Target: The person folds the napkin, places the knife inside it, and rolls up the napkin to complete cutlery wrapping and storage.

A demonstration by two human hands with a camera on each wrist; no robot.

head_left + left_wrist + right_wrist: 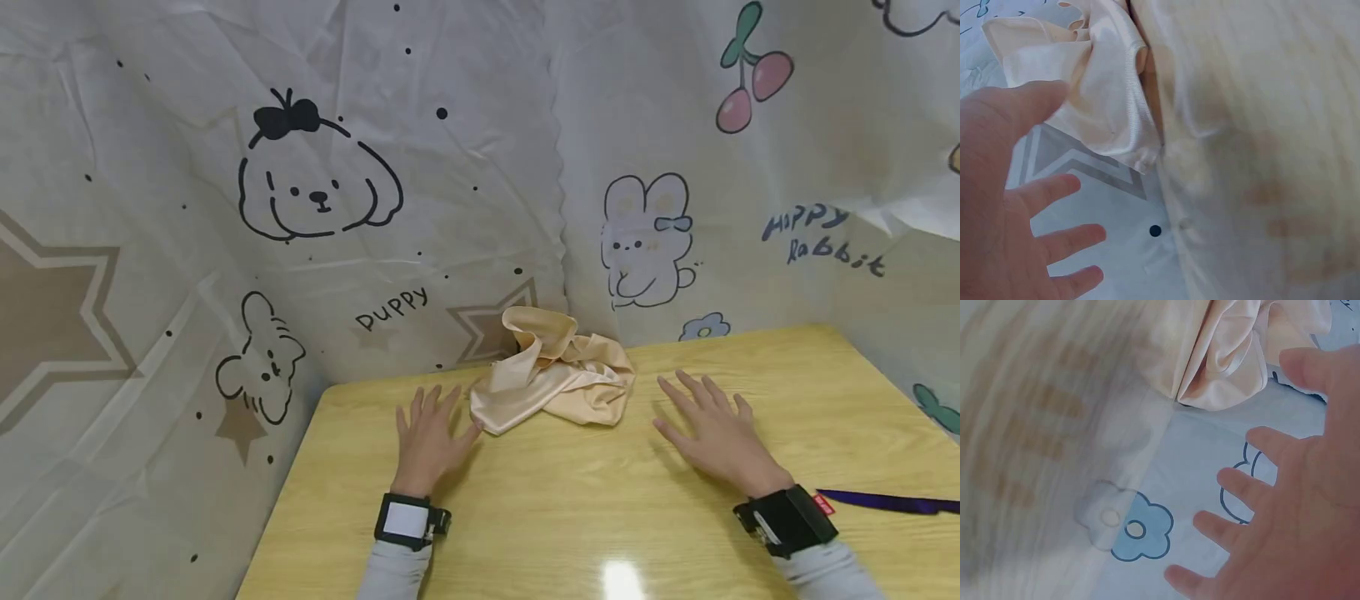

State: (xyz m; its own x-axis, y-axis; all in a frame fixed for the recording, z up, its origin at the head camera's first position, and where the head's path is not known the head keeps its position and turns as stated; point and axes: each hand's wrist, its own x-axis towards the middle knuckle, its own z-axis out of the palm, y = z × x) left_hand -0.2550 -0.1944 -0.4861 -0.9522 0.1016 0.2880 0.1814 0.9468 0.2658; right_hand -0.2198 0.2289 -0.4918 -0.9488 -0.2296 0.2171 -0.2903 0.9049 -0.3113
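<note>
A crumpled peach satin cloth (592, 392) lies at the back of the wooden table (547, 500), one fold standing up on its left side. My left hand (431, 446) is just left of the cloth, fingers spread, the thumb tip right by its near left corner. To the right, my right hand (720, 437) is held with spread fingers, a gap between it and the cloth. In the left wrist view, the cloth (1094, 81) shows a stitched hem beyond the left hand (997, 187). The right wrist view shows rounded folds of the cloth (1229, 375) past the right hand (1291, 512).
A dark purple knife-like blade (885, 502) lies on the table at right, beside the right wrist. White fabric (480, 233) printed with cartoon animals hangs behind the table and along its sides. Both wrists wear black straps with devices.
</note>
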